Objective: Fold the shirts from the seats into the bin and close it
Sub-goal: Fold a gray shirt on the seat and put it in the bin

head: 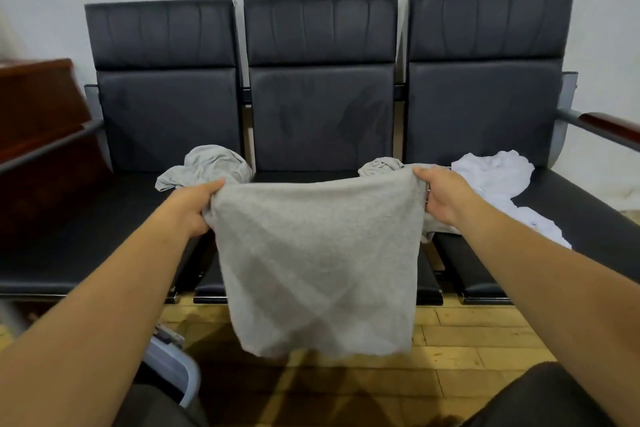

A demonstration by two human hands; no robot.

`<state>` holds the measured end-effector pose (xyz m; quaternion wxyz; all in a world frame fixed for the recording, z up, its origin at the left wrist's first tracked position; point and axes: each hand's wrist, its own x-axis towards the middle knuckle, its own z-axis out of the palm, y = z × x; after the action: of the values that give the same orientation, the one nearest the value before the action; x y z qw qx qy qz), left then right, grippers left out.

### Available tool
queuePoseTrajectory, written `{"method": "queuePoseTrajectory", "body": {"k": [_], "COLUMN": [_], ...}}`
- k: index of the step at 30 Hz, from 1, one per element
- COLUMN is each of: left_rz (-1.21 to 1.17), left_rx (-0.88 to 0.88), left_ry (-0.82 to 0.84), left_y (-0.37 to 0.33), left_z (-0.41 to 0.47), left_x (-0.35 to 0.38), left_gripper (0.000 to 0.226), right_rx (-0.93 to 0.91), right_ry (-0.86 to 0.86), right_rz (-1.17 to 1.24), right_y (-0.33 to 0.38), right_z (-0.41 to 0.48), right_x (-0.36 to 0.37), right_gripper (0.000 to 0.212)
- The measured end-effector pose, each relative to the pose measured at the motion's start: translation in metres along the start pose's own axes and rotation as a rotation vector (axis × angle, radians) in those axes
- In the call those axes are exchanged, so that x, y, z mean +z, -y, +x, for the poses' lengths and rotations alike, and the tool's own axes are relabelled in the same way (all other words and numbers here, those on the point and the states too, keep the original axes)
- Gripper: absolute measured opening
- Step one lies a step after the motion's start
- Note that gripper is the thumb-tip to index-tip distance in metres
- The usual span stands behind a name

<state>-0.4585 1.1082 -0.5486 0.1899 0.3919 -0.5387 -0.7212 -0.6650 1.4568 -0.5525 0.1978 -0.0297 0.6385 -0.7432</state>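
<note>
grey shirt (317,263): matt soft cloth (faint creases) | seats (320,118): black smooth leather-like padding | floor (460,333): glossy wood planks

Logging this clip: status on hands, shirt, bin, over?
Left hand, right hand grip gray shirt by top edge, hanging before middle seat. White shirt crumpled on right seat. Bin edge lower left; nothing blocking.

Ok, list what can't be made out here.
Head view only.
1. Bin: just a corner shows; the left forearm hides the rest, lid and contents unknown.
2. Middle seat cushion: mostly covered by the grey shirt that left hand and right hand hold up.
3. White shirt: its near edge lies behind the right forearm.
</note>
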Motion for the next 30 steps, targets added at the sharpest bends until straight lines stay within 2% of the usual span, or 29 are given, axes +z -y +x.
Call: {"method": "queuePoseTrajectory", "body": {"k": [3, 6, 7, 10, 12, 14, 16, 18, 21, 23, 26, 28, 30], "left_rz": [-0.082, -0.101, -0.092, -0.053, -0.041, 0.024, 0.191, 0.338, 0.385, 0.33, 0.276, 0.408, 0.656], "left_rx": [0.038, 0.151, 0.19, 0.283, 0.323, 0.363, 0.398, 0.413, 0.375, 0.371, 0.362, 0.353, 0.406], "left_ry": [0.152, 0.23, 0.211, 0.158, 0.155, 0.148, 0.088, 0.008, -0.068, -0.057, 0.077, 0.128, 0.063], "left_y": [-0.04, -0.068, -0.074, -0.085, -0.087, -0.086, -0.085, -0.085, -0.088, -0.09, -0.094, -0.096, -0.098], "left_z": [-0.012, -0.017, -0.017, -0.017, -0.018, -0.019, -0.018, -0.012, -0.005, 0.0, 0.011, 0.022, 0.035], "left_x": [0.003, 0.001, 0.001, -0.001, -0.003, -0.005, -0.007, -0.007, -0.007, -0.007, -0.007, -0.007, -0.004], "left_gripper": [0.025, 0.043, 0.047, 0.035, 0.034, 0.031, 0.03, 0.029, 0.019, 0.018, 0.019, 0.027, 0.032], "right_rx": [-0.052, -0.053, -0.035, 0.025, -0.015, -0.116, -0.194, -0.229, -0.259, -0.251, -0.201, -0.146, -0.131], "right_ry": [-0.016, -0.037, -0.028, 0.085, 0.134, 0.094, 0.016, -0.055, -0.074, -0.074, -0.052, 0.013, 0.049], "right_rz": [-0.028, -0.021, -0.019, -0.07, -0.125, -0.252, -0.37, -0.356, -0.343, -0.325, -0.323, -0.39, -0.514], "right_y": [0.035, 0.065, 0.074, 0.093, 0.098, 0.099, 0.098, 0.096, 0.093, 0.092, 0.093, 0.095, 0.097], "right_z": [-0.001, 0.0, 0.0, -0.001, -0.002, -0.004, -0.003, 0.003, 0.013, 0.02, 0.036, 0.048, 0.062], "right_x": [0.002, 0.007, 0.008, 0.008, 0.007, 0.008, 0.008, 0.008, 0.007, 0.006, 0.004, 0.005, 0.007], "right_gripper": [0.017, 0.018, 0.021, 0.025, 0.023, 0.014, 0.006, 0.013, 0.012, 0.007, 0.018, 0.018, 0.022]}}
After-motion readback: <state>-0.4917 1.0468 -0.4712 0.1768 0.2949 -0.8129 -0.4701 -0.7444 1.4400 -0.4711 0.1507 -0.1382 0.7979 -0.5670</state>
